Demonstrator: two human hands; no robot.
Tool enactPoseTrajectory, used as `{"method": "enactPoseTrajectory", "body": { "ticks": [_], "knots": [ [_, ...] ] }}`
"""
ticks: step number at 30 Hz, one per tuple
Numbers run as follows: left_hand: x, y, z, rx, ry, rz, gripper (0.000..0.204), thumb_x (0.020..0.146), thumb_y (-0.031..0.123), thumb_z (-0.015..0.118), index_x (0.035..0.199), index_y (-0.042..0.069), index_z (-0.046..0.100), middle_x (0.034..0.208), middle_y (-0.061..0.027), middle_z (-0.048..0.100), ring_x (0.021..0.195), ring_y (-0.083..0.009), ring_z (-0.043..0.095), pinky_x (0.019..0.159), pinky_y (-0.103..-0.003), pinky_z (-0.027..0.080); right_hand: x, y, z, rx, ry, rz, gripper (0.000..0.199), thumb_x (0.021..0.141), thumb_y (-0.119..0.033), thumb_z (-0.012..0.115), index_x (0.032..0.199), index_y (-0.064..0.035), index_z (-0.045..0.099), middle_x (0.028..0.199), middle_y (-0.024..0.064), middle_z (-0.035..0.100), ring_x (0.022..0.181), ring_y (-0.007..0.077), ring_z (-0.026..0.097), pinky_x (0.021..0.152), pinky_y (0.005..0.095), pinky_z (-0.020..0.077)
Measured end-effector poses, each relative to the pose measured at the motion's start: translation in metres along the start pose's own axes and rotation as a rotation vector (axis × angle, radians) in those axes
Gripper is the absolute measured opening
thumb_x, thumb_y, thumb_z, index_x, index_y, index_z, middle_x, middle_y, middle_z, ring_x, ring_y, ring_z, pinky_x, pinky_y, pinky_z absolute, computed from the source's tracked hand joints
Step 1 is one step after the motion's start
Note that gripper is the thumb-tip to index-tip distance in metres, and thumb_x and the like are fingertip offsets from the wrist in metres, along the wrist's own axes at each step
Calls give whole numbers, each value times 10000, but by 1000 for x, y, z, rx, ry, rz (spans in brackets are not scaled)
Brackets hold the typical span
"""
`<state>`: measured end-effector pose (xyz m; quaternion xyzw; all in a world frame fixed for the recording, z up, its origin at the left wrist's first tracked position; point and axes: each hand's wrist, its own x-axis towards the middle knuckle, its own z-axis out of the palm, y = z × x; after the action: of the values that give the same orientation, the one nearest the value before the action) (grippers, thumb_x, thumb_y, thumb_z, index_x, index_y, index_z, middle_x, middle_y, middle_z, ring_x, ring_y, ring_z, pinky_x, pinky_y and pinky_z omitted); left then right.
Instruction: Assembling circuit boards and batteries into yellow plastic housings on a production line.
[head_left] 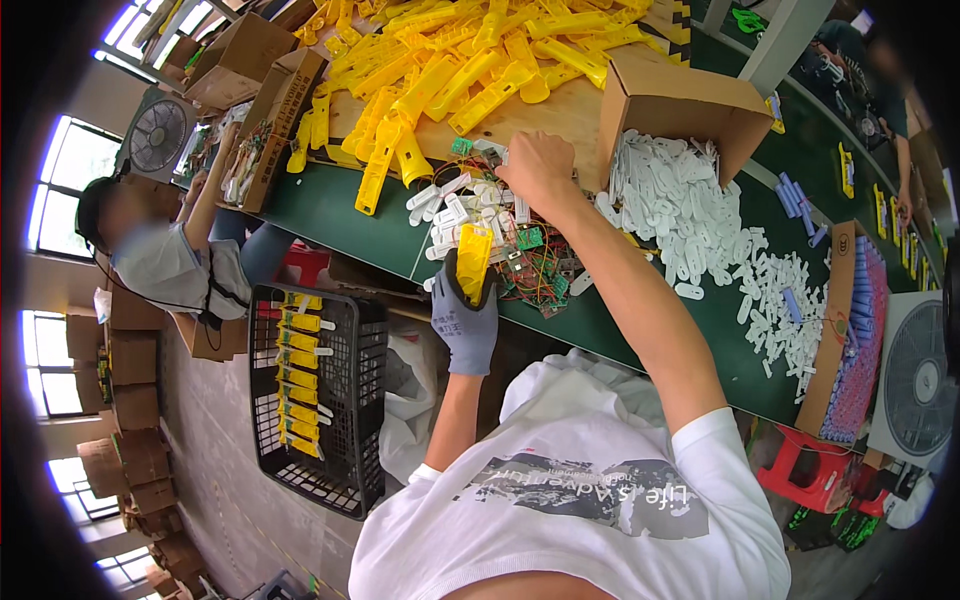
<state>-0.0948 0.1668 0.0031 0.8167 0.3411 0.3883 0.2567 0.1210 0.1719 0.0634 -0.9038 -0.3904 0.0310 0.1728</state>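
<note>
My left hand (466, 318), in a grey-blue glove, grips a yellow plastic housing (474, 252) at the front edge of the table. The housing stands up from the fingers, its hollow side showing. My bare right hand (540, 170) reaches over the far side of a heap of parts, fingers curled in. Its fingertips are largely hidden, so what they pinch cannot be made out. Beneath and beside it lie white plastic pieces (450, 212) and green circuit boards with thin coloured wires (540, 285). A small green board (461, 146) lies left of that hand.
Yellow housings (440, 70) pile up at the back. A tipped cardboard box (680, 95) spills white covers (670, 200) to the right. Farther right stands a box of blue-purple cylindrical cells (858, 340). A black crate (368, 400) with yellow assemblies stands lower left. Another person (165, 255) sits at left.
</note>
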Motion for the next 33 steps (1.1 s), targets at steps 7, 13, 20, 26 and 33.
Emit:
{"method": "enactPoseTrajectory", "body": {
  "ticks": [7, 13, 20, 26, 33],
  "knots": [
    [10, 0, 6, 172, -195, 43, 606, 745, 242, 742, 1263, 38, 500, 1048, -155, 616, 916, -327, 611, 765, -397, 499, -11, 1, 3, 360, 106, -7, 291, 783, -221, 717, 965, -3, 650, 876, 165, 689, 696, 264, 678, 653, 363, 540],
    [24, 3, 4, 26, -209, -30, 601, 763, 246, 733, 1275, 40, 496, 1120, -165, 615, 965, -330, 618, 796, -397, 504, -72, 30, -110, 1589, 820, -224, 209, 886, -98, 642, 1043, 24, 577, 900, 143, 699, 597, 146, 653, 522, 227, 493],
    [62, 40, -22, 283, -73, 361, 594, 758, 276, 734, 1314, 205, 536, 962, -88, 590, 840, -270, 586, 711, -389, 474, -173, 62, -155, 1103, 553, -111, 216, 856, -60, 669, 1044, 43, 643, 799, 100, 685, 616, 94, 617, 537, 202, 487],
    [82, 133, -21, 355, -381, 788, 641, 694, 239, 739, 1305, 225, 543, 1076, -61, 576, 997, -254, 540, 865, -406, 426, -200, 69, -128, 636, 431, -43, 200, 813, -102, 698, 986, -1, 694, 748, 90, 682, 583, 128, 628, 563, 246, 496],
    [81, 185, -7, 399, -297, 1329, 520, 722, 195, 618, 1238, 162, 560, 943, -39, 515, 880, -197, 530, 800, -361, 452, -219, 102, -127, 303, 587, 70, 241, 773, -104, 719, 983, 7, 683, 722, 105, 650, 629, 181, 648, 589, 264, 497]
  ]
}}
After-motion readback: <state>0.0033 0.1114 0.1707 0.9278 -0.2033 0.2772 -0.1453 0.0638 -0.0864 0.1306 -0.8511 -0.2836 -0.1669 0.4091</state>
